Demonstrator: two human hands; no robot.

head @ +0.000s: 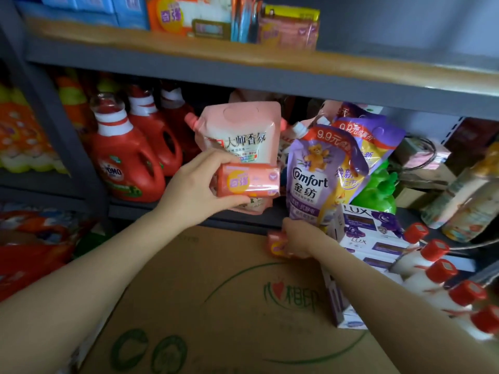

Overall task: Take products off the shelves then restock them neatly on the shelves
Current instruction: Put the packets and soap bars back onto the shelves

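soap bar (248, 180), pink wrap w/ yellow badge, pinched by left hand (198, 190); right hand (298, 238) grips another.

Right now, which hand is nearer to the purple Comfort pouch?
Right. The right hand sits just below the purple Comfort pouch's bottom edge, gripping a pink soap bar. The left hand is off to the pouch's left, holding another soap bar.
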